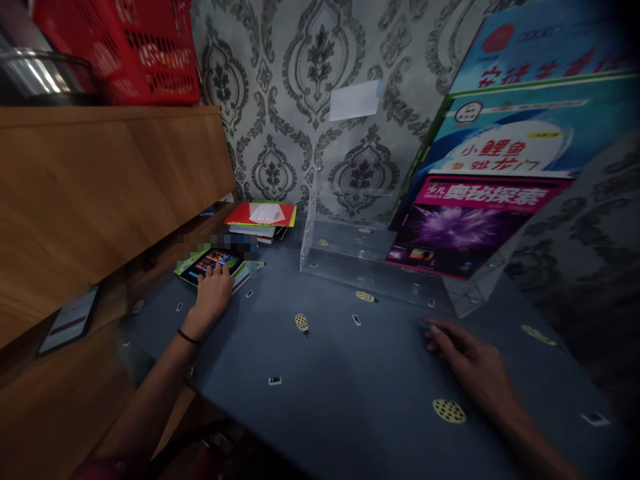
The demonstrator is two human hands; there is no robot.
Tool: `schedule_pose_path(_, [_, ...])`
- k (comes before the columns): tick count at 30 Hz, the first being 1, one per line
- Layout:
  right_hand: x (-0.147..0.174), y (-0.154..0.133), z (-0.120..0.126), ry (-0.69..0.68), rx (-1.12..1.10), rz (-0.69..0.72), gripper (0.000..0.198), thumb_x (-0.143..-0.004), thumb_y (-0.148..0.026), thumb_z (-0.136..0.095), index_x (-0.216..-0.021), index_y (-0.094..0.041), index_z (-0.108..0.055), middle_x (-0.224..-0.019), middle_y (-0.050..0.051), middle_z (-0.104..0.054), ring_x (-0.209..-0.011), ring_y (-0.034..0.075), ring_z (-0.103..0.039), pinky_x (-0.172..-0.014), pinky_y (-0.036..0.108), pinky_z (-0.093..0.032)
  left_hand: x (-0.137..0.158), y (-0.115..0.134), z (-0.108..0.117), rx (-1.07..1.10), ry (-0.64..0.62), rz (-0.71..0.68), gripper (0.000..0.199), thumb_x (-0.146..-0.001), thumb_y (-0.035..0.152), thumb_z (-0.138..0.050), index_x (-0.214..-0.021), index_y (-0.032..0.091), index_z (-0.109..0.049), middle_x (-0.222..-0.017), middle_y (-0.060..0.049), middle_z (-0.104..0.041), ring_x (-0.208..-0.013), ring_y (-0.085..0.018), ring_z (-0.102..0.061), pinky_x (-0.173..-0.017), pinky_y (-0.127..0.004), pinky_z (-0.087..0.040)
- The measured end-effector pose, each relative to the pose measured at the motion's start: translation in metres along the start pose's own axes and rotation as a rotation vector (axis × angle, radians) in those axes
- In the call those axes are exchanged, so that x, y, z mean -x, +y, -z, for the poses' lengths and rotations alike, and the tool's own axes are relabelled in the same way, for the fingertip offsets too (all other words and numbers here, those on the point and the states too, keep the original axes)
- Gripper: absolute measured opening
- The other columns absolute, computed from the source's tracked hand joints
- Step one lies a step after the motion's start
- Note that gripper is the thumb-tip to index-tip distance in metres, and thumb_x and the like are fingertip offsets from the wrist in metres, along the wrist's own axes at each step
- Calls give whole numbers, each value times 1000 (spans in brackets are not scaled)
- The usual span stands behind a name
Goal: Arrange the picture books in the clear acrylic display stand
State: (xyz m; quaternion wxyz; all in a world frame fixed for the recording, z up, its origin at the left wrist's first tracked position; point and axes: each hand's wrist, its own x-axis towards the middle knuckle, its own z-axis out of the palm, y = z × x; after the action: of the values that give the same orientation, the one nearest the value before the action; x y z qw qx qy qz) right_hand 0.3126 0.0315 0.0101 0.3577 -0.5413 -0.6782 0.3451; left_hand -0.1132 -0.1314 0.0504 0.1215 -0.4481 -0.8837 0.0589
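Observation:
My left hand (215,290) lies with its fingers stretched over the dark cover of the top book (210,263) in a small stack at the left of the table. The fingertips touch the cover, and part of this stack is blurred out. My right hand (470,363) rests low over the blue tablecloth, loosely curled with thumb and fingers a little apart and nothing visible in it. Beyond it stands a clear acrylic book rack (345,263). On the rack's right side, a purple and pink book (450,227) leans in front of a blue book (505,143) and another blue one (545,50).
A second pile of books with a red cover (260,215) sits against the wall. Along the left runs a wooden cabinet (115,173) bearing a red basket (150,53) and a metal pot (45,73). A tablet-like device (70,320) lies beside the table (320,353).

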Motion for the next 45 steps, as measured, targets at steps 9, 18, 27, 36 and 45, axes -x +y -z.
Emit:
schedule_pose_path(9, [-5,25,-2,-6,15,134,45,-76,-63,-58,-91,-24,-72,-64,4,-72,-62,27,-71,-62,39,-57,16,6,16,-114,5,-154,45,-94,1,-36,-134,2,-56,-106,-24,-71,-93,-30,-73,-76,-38,-56])
schedule_pose_path(18, [-6,30,-2,-19,26,179,46,-80,-61,-57,-97,-22,-74,-64,4,-71,-65,26,-71,-64,39,-58,71,56,39,-122,24,-460,50,-90,-1,-49,-140,5,-54,-87,-17,-72,-77,-24,-73,-63,-30,-52])
schedule_pose_path(27, [-2,26,-4,-28,17,194,39,-86,-51,-56,-100,-19,-75,-68,5,-73,-66,24,-71,-67,37,-57,141,109,65,-82,-107,-805,52,-92,3,-54,-143,15,-56,-124,-17,-72,-98,-29,-75,-68,-34,-63])
schedule_pose_path(36, [2,17,-2,-43,82,199,32,-90,-33,-53,-105,-16,-75,-72,5,-75,-66,21,-70,-69,34,-56,117,120,46,146,-30,-1003,43,-95,7,-46,-136,16,-59,-128,-12,-67,-115,-26,-63,-96,-42,-58])
schedule_pose_path(45, [4,16,-1,-39,154,264,32,-91,-32,-53,-107,-17,-76,-72,4,-74,-67,21,-68,-72,34,-55,57,154,32,298,-17,-1132,68,-87,-3,-36,-150,20,-43,-120,-11,-56,-109,-26,-51,-99,-46,-51])
